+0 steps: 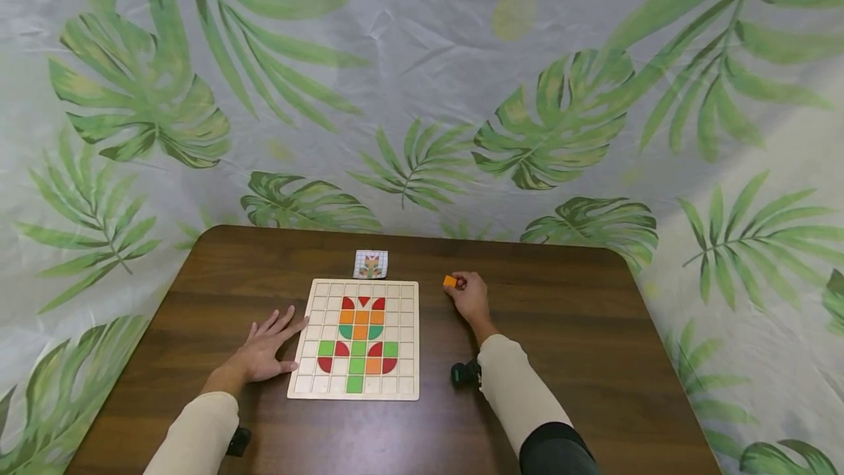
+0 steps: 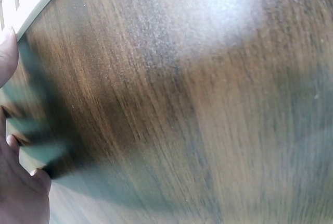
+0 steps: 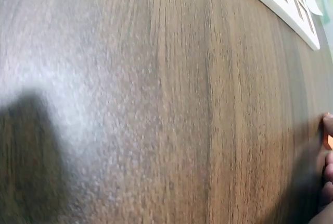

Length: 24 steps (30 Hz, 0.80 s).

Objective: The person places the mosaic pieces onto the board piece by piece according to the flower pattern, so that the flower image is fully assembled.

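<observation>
My right hand pinches an orange square tile between thumb and fingers, to the right of a wooden grid board. Only its fingertips and a sliver of orange show at the right edge of the right wrist view. My left hand lies with fingers spread along the board's left side, thumb and fingertips at its edge. In the left wrist view the thumb meets the board's corner. Red, orange, green and teal pieces on the board form a tulip-like flower with a green stem.
A small printed card with a similar flower pattern lies just beyond the board's far edge. The dark wooden table has rounded far corners. Behind it hangs a leaf-patterned cloth.
</observation>
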Each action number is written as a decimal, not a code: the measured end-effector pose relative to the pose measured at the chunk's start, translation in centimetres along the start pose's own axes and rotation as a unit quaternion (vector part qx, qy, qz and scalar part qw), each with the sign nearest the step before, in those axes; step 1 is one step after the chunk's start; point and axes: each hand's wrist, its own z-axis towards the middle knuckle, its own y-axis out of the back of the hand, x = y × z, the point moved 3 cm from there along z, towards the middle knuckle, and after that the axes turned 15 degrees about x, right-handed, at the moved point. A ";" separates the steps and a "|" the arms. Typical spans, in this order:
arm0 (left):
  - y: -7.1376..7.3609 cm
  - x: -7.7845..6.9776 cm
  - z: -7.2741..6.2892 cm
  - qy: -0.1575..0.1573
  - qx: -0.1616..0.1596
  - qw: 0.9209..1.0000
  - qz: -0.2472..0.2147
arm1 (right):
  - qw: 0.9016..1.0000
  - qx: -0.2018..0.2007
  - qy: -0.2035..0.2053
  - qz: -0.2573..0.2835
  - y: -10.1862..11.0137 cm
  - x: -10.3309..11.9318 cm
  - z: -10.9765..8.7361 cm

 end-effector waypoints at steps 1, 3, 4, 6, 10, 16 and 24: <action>0.0 0.0 0.0 0.000 0.001 1.000 0.000 | 1.000 0.003 0.001 -0.004 0.1 0.1 0.0; 0.0 -0.1 0.0 -0.002 0.000 1.000 0.001 | 1.000 0.010 0.003 -0.017 0.1 0.1 0.0; 0.1 -0.1 0.1 -0.003 -0.001 1.000 0.002 | 1.000 0.013 0.002 -0.020 0.2 0.2 0.0; 0.1 -0.2 0.0 -0.004 -0.001 1.000 0.001 | 1.000 0.018 -0.002 -0.023 0.2 0.3 -0.1; 0.2 -0.3 -0.1 -0.004 0.001 1.000 0.001 | 1.000 0.018 -0.015 -0.013 0.1 0.4 -0.2; 0.2 -0.3 -0.2 -0.009 0.005 1.000 0.001 | 1.000 -0.007 -0.010 0.012 -0.2 0.4 -1.1; 0.3 -0.3 -0.3 -0.012 0.011 1.000 -0.012 | 0.998 -0.015 0.003 0.058 -0.9 1.2 -2.7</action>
